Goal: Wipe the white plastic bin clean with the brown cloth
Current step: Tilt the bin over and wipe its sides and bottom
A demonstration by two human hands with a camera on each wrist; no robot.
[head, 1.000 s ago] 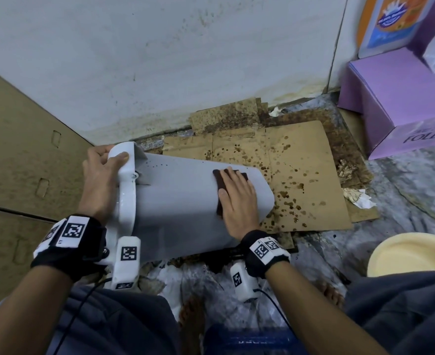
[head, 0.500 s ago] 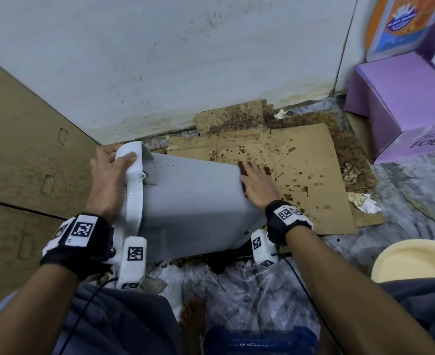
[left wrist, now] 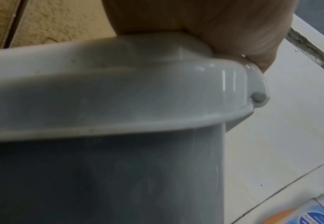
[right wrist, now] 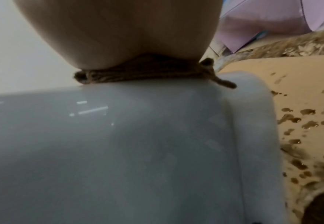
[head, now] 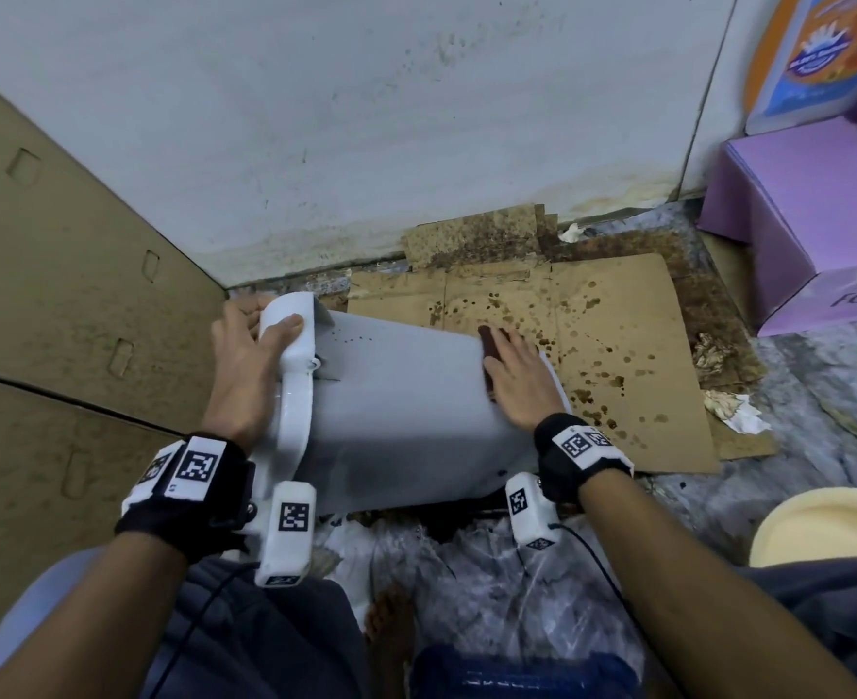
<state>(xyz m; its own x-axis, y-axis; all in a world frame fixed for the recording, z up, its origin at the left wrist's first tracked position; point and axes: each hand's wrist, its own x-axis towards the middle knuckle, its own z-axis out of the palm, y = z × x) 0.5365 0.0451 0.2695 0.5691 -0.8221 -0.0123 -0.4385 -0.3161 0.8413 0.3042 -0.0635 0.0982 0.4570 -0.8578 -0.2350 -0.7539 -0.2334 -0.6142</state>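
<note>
The white plastic bin (head: 396, 411) lies on its side on the floor, rim end to the left, base end to the right. My left hand (head: 244, 365) grips the rim, thumb over its top edge; the left wrist view shows the same rim (left wrist: 157, 97) under my fingers (left wrist: 234, 34). My right hand (head: 514, 380) lies flat on the bin's upper side near the base, pressing the brown cloth (head: 487, 345) against it. In the right wrist view the folded cloth (right wrist: 147, 72) is squeezed between my palm and the bin's wall (right wrist: 118, 144).
Stained cardboard sheets (head: 618, 355) cover the floor beyond the bin. A brown cardboard panel (head: 63, 295) stands at the left, the white wall (head: 365, 118) behind. A purple box (head: 809, 209) sits at the right, a cream plate (head: 830, 527) at the lower right. Crumpled plastic (head: 492, 572) lies near my knees.
My right hand slid the cloth from the middle of the bin's side toward the base end, then came slightly back. The left hand stayed on the rim.
</note>
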